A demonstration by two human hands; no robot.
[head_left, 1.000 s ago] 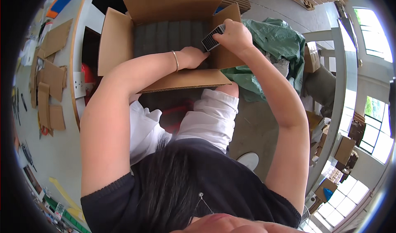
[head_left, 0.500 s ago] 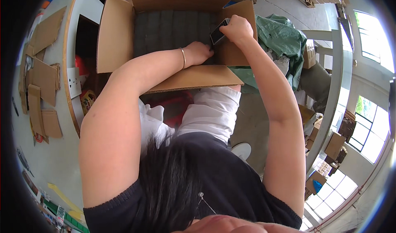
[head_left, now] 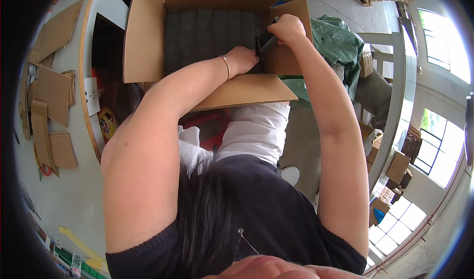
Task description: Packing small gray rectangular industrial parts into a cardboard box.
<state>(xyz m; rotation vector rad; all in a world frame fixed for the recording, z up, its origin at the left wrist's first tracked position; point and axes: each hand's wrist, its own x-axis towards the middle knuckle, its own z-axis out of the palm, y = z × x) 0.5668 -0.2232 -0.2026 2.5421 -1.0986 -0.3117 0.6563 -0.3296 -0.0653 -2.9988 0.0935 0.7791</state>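
Observation:
An open cardboard carton stands before me, its flaps spread outward. Grey, soft-looking packets fill it in tight rows. My right hand grips a dark flat rectangular packet by its upper end. This packet is tilted, its lower end down in a gap by the carton's right wall. My left hand rests at the near right of the rows, close to that lower end. Its fingers are bent and closed, the tips hidden, and whatever they grip cannot be made out.
Left of the carton, a white table carries torn cardboard pieces. A green plastic sheet lies heaped to the right, near a white metal frame. Under the near flap is something red, beside my legs.
My right hand has tipped the dark packet more steeply and lowered its bottom end into the gap. My left hand has shifted slightly right, nearer to it. The whole view has shifted a little.

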